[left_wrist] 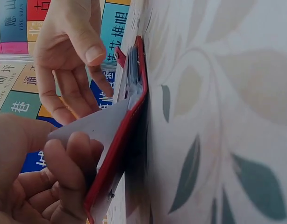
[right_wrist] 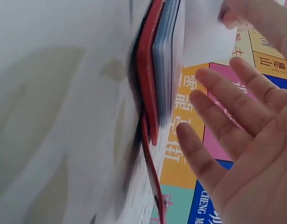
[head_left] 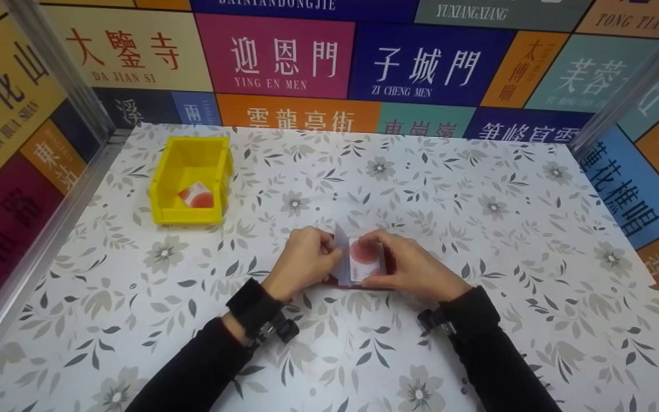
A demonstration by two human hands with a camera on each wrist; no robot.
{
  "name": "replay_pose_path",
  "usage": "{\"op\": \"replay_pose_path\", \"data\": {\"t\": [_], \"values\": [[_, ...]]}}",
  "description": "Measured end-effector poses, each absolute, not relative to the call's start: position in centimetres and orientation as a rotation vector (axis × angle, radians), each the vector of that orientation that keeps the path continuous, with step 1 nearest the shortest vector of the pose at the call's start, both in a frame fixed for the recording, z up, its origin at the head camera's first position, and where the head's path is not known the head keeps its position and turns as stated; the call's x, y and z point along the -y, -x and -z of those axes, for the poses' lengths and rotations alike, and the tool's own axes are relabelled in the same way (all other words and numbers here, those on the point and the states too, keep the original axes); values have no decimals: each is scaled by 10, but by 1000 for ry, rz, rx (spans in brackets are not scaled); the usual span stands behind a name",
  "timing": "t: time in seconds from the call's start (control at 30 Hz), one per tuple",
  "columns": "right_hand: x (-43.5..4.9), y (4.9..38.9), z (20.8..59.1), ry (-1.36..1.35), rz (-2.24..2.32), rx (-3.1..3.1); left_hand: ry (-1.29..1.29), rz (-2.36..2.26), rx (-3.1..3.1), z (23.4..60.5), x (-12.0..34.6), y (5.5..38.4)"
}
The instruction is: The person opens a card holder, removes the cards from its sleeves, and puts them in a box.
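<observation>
Red card holder [right_wrist: 147, 70] is found lying open on the table, between the two hands. Walls [head_left: 281, 57] printed with coloured blocks and Chinese lettering are seen behind and at both sides. Table [head_left: 449, 171] is covered in a white floral pattern. Yellow bin [head_left: 187, 216] is placed toward the far left of the table, well apart from the holder. Right hand [head_left: 412, 266] is held just beside the holder's right side, fingers spread and loosely bent, with nothing gripped. Left hand [head_left: 301, 257] is nearly closed; a translucent leaf [left_wrist: 94, 123] of the holder is pinched between thumb and curled fingers and is raised at a slant. Red-and-white card [head_left: 365, 260] is seen lying flat in the opened holder, next to the raised leaf. Second card [head_left: 198, 195], likewise red and white, is contained in the bin. Narrow red strap [right_wrist: 153, 172] is observed extending from the holder's cover.
</observation>
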State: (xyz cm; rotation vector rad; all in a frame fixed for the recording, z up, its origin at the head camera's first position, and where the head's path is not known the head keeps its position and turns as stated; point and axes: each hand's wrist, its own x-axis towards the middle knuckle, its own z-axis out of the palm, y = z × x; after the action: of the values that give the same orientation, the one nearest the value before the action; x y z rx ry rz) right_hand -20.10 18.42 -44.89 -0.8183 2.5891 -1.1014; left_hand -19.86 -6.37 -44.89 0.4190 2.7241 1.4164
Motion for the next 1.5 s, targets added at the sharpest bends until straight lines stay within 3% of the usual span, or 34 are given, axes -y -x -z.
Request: {"op": "replay_pose_path", "data": {"t": [1.13, 1.5], "values": [[-186, 201, 454, 615, 977, -2638, -284, -1121, -2874, 458, 84, 201], [-187, 201, 453, 686, 972, -2658, -582, -1182, -2888, 467, 69, 210]]}}
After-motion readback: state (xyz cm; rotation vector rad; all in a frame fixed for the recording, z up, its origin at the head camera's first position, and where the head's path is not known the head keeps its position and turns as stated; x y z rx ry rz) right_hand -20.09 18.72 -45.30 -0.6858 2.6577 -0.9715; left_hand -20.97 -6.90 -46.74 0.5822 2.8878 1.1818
